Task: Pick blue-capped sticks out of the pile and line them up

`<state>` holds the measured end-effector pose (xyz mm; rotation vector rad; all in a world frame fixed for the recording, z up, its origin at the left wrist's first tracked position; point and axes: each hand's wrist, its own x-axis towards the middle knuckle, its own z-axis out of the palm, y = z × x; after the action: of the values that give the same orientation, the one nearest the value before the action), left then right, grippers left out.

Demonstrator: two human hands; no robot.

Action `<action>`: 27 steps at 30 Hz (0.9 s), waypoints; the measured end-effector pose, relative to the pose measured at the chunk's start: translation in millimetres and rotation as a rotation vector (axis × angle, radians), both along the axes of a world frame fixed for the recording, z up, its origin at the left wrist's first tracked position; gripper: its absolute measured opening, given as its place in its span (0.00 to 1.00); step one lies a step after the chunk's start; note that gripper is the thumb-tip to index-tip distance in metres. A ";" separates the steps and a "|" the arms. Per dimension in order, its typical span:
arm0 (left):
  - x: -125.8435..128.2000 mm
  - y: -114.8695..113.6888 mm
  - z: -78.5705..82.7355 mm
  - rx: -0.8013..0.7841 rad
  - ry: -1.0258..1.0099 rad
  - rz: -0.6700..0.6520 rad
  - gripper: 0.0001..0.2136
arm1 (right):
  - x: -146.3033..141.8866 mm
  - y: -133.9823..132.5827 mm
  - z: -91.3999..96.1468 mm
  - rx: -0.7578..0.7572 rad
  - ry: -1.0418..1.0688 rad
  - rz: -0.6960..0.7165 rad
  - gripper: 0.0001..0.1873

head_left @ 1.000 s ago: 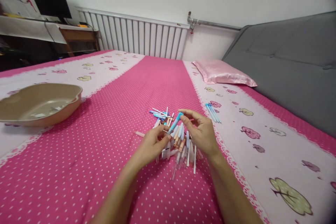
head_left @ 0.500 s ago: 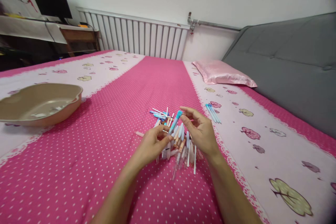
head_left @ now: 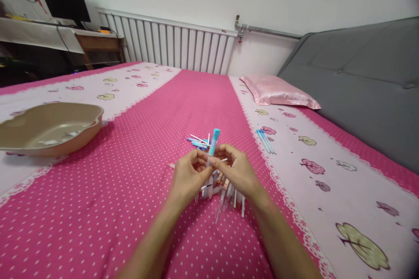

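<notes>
A pen (head_left: 213, 141) with a light-blue cap end stands nearly upright between my hands, above a heap of loose pen parts. My left hand (head_left: 190, 172) is closed on its lower part, and my right hand (head_left: 234, 169) pinches it from the other side. Below and behind the fingers lies the pile of pen parts (head_left: 225, 196), with clear barrels, white sticks and orange-toned pieces, partly hidden by my hands. Blue pen pieces and white sticks (head_left: 199, 143) lie at the pile's far side.
Several blue-ended pens (head_left: 266, 141) lie side by side to the right. A beige basin (head_left: 54, 152) with small pale pieces inside sits at the left. Farther back are a pink pillow (head_left: 279, 91) and a grey headboard (head_left: 360, 69). A polka-dot sheet (head_left: 131, 192) covers the bed.
My right hand has come down and left from the pen's top to pinch it near my left hand. The pen has turned more upright.
</notes>
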<state>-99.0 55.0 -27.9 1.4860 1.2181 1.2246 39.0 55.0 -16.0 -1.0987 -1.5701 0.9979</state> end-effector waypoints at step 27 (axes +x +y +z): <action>5.6 -3.5 5.9 -0.107 -0.100 -0.108 0.08 | 10.6 3.7 5.4 -0.028 0.268 -0.166 0.18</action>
<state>-93.5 51.5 -22.0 1.3784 1.1049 1.1305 49.5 58.6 -10.6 -1.0481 -1.2333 1.0104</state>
